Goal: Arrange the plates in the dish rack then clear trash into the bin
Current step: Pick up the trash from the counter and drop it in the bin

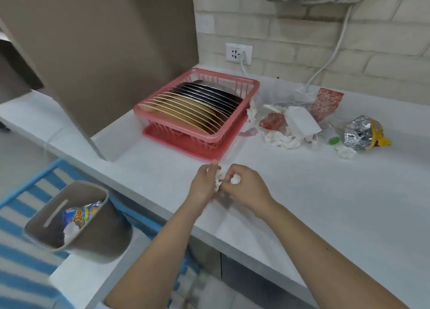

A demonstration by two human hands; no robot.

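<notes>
A pink dish rack (232, 137) on the white counter holds several plates (197, 106) standing on edge in a row. In front of it my left hand (203, 183) and my right hand (246, 185) meet over the counter. Both grip crumpled white tissue (220, 177); a wad shows inside my right fist. More trash lies to the right of the rack: tissues (282, 140), a white carton (301, 121), red wrappers (325, 103) and a crumpled foil chip bag (363, 131). The grey bin (93, 234) stands below the counter at the left, with a snack bag and tissue inside.
A brown cabinet side (97, 52) rises left of the rack. A wall socket (239, 53) with a white cable sits on the brick wall behind. A blue and white striped mat (21, 215) lies under the bin. A green bottle cap (334, 140) rests among the trash.
</notes>
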